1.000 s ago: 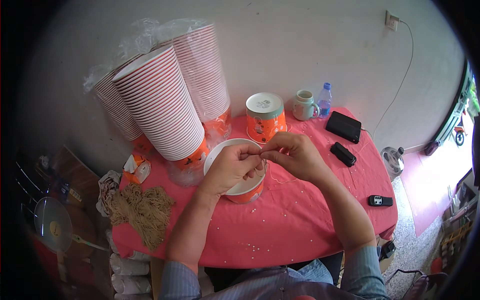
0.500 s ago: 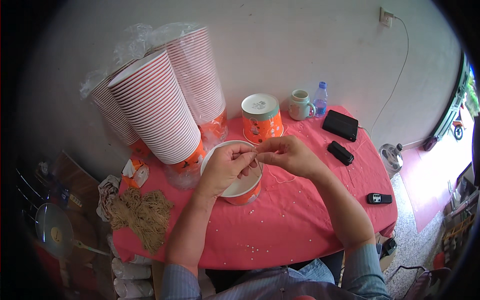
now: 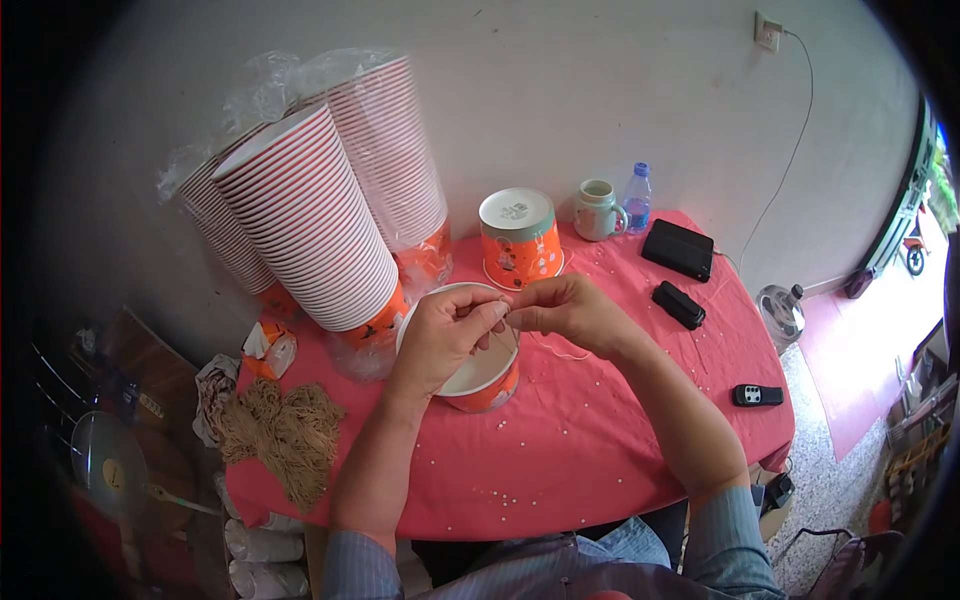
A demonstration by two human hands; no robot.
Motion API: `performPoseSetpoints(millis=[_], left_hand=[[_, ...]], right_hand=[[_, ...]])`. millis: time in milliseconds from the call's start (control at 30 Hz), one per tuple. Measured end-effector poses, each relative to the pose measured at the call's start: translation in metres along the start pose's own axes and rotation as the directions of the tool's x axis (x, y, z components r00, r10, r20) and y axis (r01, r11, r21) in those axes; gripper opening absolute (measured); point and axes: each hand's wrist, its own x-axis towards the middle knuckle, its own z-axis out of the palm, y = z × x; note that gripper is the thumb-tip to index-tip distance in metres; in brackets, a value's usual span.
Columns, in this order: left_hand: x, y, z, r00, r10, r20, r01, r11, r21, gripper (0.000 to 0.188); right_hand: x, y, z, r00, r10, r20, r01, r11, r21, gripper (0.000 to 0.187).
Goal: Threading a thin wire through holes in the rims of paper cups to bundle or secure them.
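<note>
An open paper bucket [image 3: 487, 396], white inside with an orange printed wall, stands upright on the table below my hands. My left hand [image 3: 448, 328] is closed over the bucket's rim area, its thumb and fingers pinched together. Against it, the fingertips of my right hand [image 3: 572, 312] are pinched too. Between them runs a thin cord [image 3: 514, 338], mostly hidden by the fingers. A pale string [image 3: 560, 353] lies on the cloth, right of the bucket. To the left spreads a tangled heap of brown cords [image 3: 280, 425].
Tall stacks of nested paper buckets [image 3: 310, 220] lean at the back left, partly in plastic. Behind my hands are an upturned orange bucket [image 3: 522, 255], a mug [image 3: 594, 212] and a bottle [image 3: 638, 200]. A black case [image 3: 678, 250] and remote [image 3: 757, 395] lie right; small white bits dot the red cloth [image 3: 590, 470].
Both hands stay pinched together over the bucket, with only a slight shift of the fingers. The whole view has moved a little.
</note>
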Motion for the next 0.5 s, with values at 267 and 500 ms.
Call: performPoseSetpoints(millis=[267,500], left_hand=[[0.0008,-0.0073,-0.003,0.999,0.034,-0.006,-0.035,0.998,-0.048,0.017],[0.001,-0.007,0.0021,0.999,-0.031,0.006,0.031,0.997,0.067,0.018]], right_hand=[[0.0039,0.0068,-0.0016,0.997,-0.04,-0.06,0.049,0.986,0.158,0.006],[0.0032,0.0088,-0.0018,0.983,-0.169,-0.066,0.168,0.986,-0.017,0.007]])
